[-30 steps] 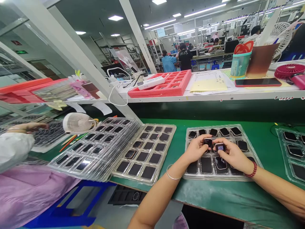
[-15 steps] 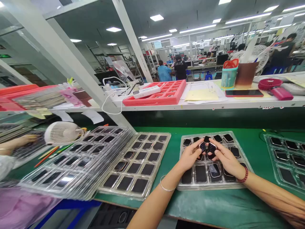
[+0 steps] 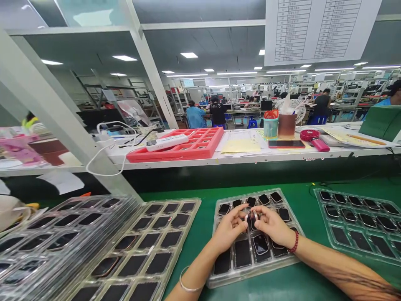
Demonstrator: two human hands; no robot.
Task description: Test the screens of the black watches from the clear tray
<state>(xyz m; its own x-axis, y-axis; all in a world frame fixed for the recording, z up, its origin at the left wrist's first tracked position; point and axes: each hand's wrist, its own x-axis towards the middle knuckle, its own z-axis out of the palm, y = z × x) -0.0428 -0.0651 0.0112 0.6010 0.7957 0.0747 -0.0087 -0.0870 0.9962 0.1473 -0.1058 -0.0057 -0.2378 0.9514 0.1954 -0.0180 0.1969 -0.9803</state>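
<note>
Over a clear plastic tray (image 3: 266, 267) of square watch faces, both hands meet near its middle. My left hand (image 3: 230, 228), with a silver bangle at the wrist, pinches one small watch case (image 3: 248, 218) between thumb and fingers. Opposite it, my right hand (image 3: 274, 225), wearing a red bead bracelet, grips a second watch case (image 3: 254, 216). The two cases are edge-on and close together; whether they touch is unclear. Below the hands, a silver-rimmed watch face (image 3: 260, 243) lies in its compartment.
Left of the hands is a tray (image 3: 175, 251) with dark pads and a few watch faces, beside a tall stack of trays (image 3: 103, 234). Another tray (image 3: 328, 242) lies right. A shelf (image 3: 238, 158) behind holds a red foam tray (image 3: 175, 152), papers, a phone and cups.
The view has swung right and upward, so the bench items appear further left and lower. The watch cases have turned from showing their flat sides to edge-on, and the hands have drawn closer together.
</note>
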